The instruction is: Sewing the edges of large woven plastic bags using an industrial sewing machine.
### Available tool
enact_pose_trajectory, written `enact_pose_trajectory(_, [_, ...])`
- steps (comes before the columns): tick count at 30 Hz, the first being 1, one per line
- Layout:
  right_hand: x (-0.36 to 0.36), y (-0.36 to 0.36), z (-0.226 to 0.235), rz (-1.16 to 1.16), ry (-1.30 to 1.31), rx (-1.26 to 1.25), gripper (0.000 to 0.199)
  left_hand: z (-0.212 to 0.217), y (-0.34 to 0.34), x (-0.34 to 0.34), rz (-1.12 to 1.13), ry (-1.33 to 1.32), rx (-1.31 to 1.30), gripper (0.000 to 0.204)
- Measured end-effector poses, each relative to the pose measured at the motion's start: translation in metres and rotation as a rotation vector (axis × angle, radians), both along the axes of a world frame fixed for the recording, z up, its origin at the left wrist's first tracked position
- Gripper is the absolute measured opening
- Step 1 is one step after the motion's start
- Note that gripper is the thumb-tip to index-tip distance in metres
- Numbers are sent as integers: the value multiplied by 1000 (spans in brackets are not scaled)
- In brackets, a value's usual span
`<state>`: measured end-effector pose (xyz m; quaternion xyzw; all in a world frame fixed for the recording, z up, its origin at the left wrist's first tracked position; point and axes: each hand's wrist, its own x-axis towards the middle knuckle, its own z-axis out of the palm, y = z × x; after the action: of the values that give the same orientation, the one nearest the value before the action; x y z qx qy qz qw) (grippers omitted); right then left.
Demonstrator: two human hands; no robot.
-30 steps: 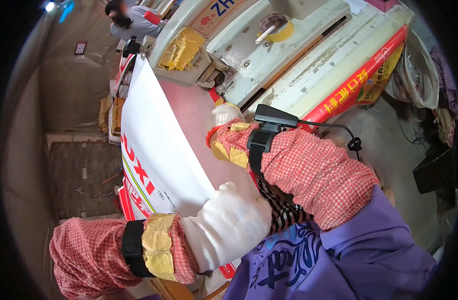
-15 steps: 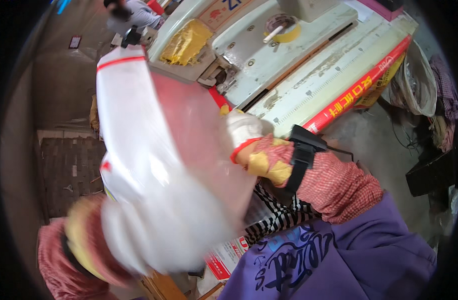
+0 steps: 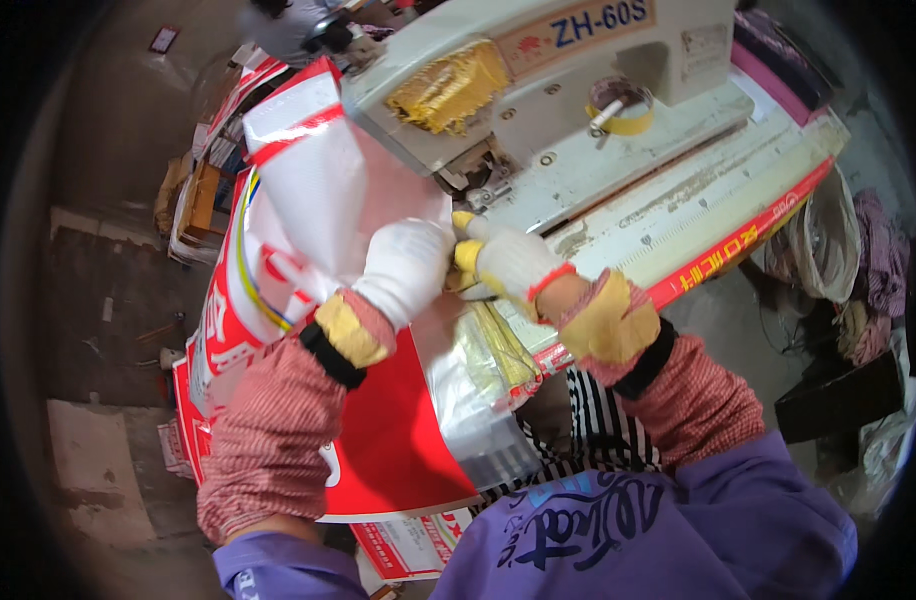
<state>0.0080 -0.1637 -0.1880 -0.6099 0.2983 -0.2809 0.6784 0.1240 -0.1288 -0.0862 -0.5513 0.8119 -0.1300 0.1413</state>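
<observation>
A large red and white plastic sack (image 3: 398, 425) hangs over the left front of a pale industrial sewing machine (image 3: 568, 110). My left hand (image 3: 408, 268), in a white knit glove, is closed on the sack's edge; its fingers are mostly hidden. Almost touching it, my right hand (image 3: 508, 265), in a white glove with yellow fingertips, has its fingers bent together at the same edge. Both hands are just below the machine's needle area (image 3: 473, 175). Beneath the right hand lies a clear plastic lining (image 3: 488, 350) with a yellowish strip.
On the machine's base sits a yellow tape roll (image 3: 623, 108) with a white stick across it. The bench edge (image 3: 748, 235) carries red printed film. A whitish plastic bag (image 3: 828, 240) hangs at the right, above a dark box (image 3: 843, 390). Another person (image 3: 288, 30) is at the far left.
My left hand has moved up and right from the lower left to beside my right hand. The sack has swung round, now showing its red printed side. The view has shifted.
</observation>
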Motion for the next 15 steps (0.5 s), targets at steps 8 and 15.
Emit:
enact_pose_trajectory(8, [37, 44, 45, -84, 418, -921, 69, 27, 70, 85, 50, 43, -38, 7])
enact_pose_trajectory(15, [116, 43, 51, -274, 551, -1360, 35, 139, 261, 92, 89, 288, -940, 29])
